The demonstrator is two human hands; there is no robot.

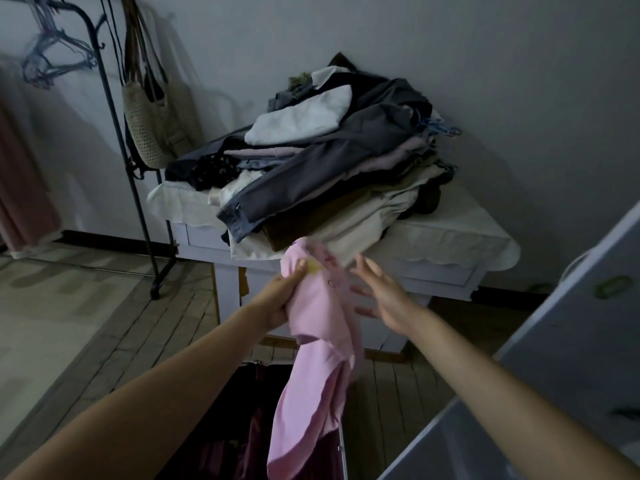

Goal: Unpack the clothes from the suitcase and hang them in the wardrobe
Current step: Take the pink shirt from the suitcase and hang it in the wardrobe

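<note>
We grip pink cotton garment (pixel 318 341) in left hand (pixel 277 299); right hand (pixel 377 296) fingers spread, empty. Heaped folded clothes pile (pixel 329 174) unhung; dark open suitcase (pixel 242 427) part-full; we judge task early.

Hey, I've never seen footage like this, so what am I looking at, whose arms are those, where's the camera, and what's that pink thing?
There is no machine here. The single picture comes from a wide-angle camera worn on a person's head, looking forward and down, so the two bare arms are the wearer's own. The left hand grips a pink garment, which hangs down over an open suitcase holding dark clothes. The right hand is open, its fingers spread beside the garment, not gripping it. Ahead, a pile of clothes lies on a cloth-covered cabinet. On the left stands a black clothes rack with empty hangers and a woven bag.
</note>
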